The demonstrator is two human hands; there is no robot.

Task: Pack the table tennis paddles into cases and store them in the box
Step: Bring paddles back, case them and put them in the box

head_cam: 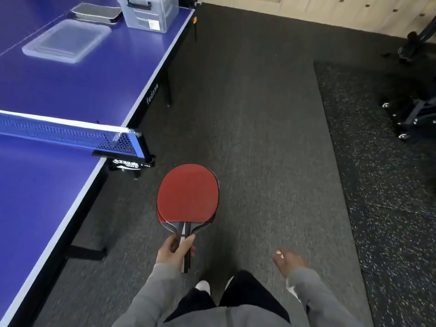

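Observation:
My left hand [175, 249] grips the handles of two stacked red paddles [188, 193], held flat over the dark floor beside the table. My right hand [289, 260] hangs loose and holds nothing, its fingers apart. At the far end of the blue table [70, 90] stands a grey plastic box [148, 13] with a handle. Dark paddle cases [95, 13] lie stacked to the left of the box. A clear plastic lid [67, 41] lies flat in front of the cases.
The net [68, 135] and its black clamp [127, 161] cross the table at mid-left. Grey carpet runs along the table's right side. Black wheeled equipment [410, 116] stands on a speckled mat at the right. My legs and feet show at the bottom.

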